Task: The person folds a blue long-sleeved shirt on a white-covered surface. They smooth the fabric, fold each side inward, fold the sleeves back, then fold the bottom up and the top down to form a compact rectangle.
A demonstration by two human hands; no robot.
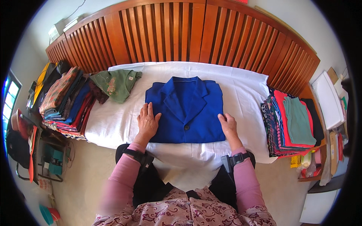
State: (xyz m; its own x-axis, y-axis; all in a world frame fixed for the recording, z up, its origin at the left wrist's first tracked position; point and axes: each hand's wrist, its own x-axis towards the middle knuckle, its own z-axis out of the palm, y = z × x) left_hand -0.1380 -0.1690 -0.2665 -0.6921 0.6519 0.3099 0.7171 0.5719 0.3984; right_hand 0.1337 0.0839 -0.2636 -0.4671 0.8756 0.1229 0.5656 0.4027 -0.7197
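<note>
A blue suit jacket [185, 110] lies folded into a rectangle on a white sheet [243, 93], collar towards the headboard. Its lapels meet above one dark button [186, 127], and no sleeves show. My left hand [147, 121] rests flat at the jacket's left edge, fingers extended and thumb apart on the blue cloth. At the opposite edge is my right hand [228, 125], its thumb touching the fabric. The right fingers are mostly hidden from above, so whether they pinch the edge cannot be seen.
Folded clothes form a tall stack [70, 101] at left, beside a crumpled green embroidered garment [116, 84]. Another stack of folded clothes [297, 121] sits at right. A slatted wooden headboard [169, 34] rises behind the bed. A metal-framed chair [36, 158] stands at the far left.
</note>
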